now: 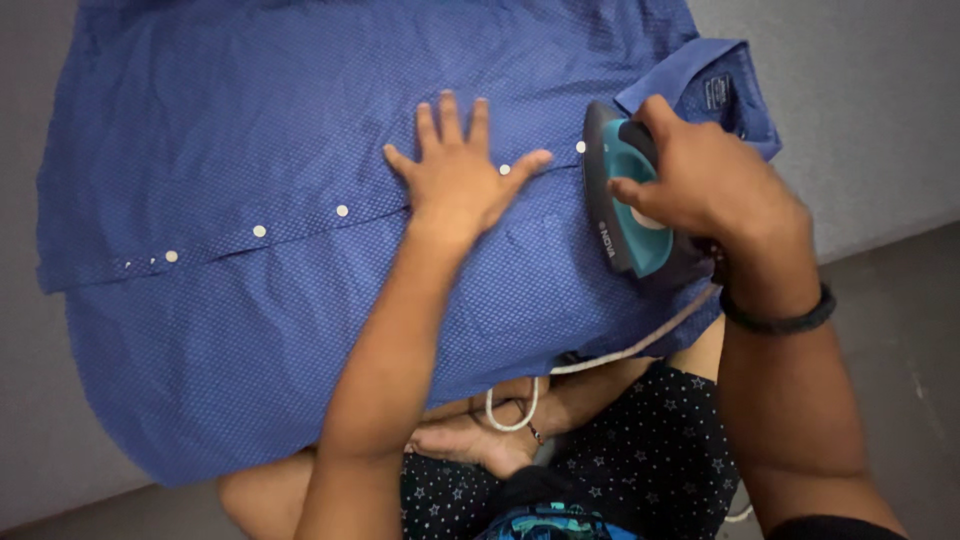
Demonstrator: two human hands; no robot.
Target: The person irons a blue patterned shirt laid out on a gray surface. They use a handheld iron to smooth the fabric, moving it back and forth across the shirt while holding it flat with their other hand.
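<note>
Head view: right hand [705, 180] grips iron [625, 195].

The person is wearing no sleeves over the forearms; both arms are showing bare from the elbows down to the left hand [455, 175] and right hand [715, 180]. A dark, thin band [780, 318] is circling the right wrist. At the right upper arm the edge of a black sleeve [830, 528] is just showing. Over the lap the person is wearing dark shorts [650, 450] dotted with small pale stars, and the bare legs are showing beneath them
</note>
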